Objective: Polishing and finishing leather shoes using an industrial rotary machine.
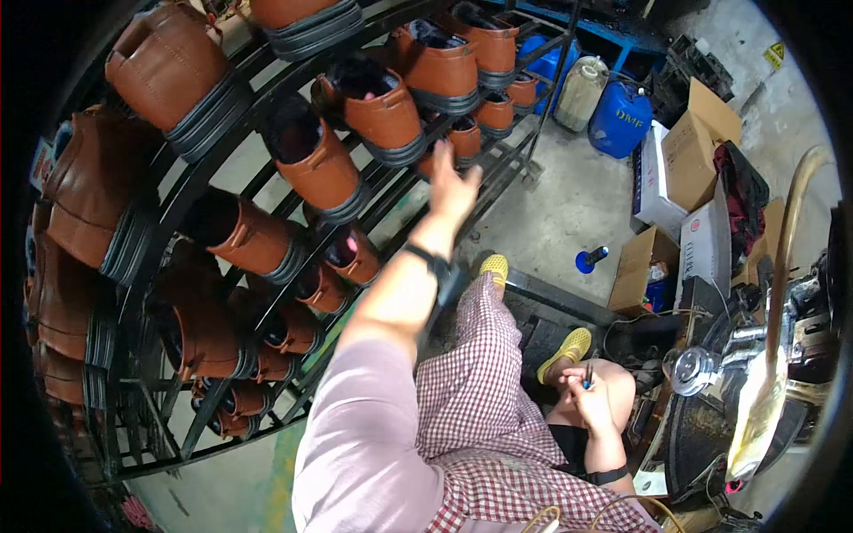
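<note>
My left hand (453, 188) is stretched out toward a black metal rack (191, 191) loaded with several brown leather shoes. Its fingers are spread and hold nothing. It hovers just below a small brown shoe (464, 139) and to the right of a bigger one (384, 111). A dark watch sits on that wrist. My right hand (591, 397) rests on my bare knee, its fingers closed on a thin dark tool (587, 375). I am seated in checked shorts, with yellow footwear (569, 348) on my feet.
A metal machine (755, 373) stands at my right. On the concrete floor beyond are cardboard boxes (702, 142), a blue canister (619, 117), a clear jug (582, 89) and a small blue object (587, 259).
</note>
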Tool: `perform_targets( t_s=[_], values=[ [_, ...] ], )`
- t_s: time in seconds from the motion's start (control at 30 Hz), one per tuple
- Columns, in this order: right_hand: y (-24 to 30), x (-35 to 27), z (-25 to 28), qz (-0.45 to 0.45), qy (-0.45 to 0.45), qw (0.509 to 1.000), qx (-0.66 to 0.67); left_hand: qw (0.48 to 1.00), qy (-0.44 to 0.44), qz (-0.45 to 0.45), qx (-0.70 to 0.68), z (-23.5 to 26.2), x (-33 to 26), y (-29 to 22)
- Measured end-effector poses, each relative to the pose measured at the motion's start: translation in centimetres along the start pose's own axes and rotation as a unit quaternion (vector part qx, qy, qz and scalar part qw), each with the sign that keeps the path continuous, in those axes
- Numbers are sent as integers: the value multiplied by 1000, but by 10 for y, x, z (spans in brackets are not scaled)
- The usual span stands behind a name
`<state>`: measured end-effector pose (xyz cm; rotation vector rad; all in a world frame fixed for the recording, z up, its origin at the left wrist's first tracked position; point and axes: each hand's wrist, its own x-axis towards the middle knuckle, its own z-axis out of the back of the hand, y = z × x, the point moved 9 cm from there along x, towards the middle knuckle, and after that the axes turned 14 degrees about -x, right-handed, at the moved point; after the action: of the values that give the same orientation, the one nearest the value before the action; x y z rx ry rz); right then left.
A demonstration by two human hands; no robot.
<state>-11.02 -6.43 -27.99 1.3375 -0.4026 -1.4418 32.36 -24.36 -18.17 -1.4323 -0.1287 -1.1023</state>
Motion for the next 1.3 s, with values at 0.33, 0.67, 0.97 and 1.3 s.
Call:
perform_targets(
  t_s=[0.33, 0.67, 0.97, 1.3],
  values=[
    [36, -9, -20, 87, 31, 995, 37, 975, 220, 34, 16, 45, -93, -75],
    [164, -119, -4, 283, -178, 926, -177, 860, 394, -322, -31, 132, -248, -320],
    [135, -187, 40, 327, -261, 908, -37, 703, 171, 430, -540, 145, -289, -202],
    [119, -171, 23, 340, -157, 901, 217, 606, 240, 589, -478, 187, -309, -256]
  ],
)
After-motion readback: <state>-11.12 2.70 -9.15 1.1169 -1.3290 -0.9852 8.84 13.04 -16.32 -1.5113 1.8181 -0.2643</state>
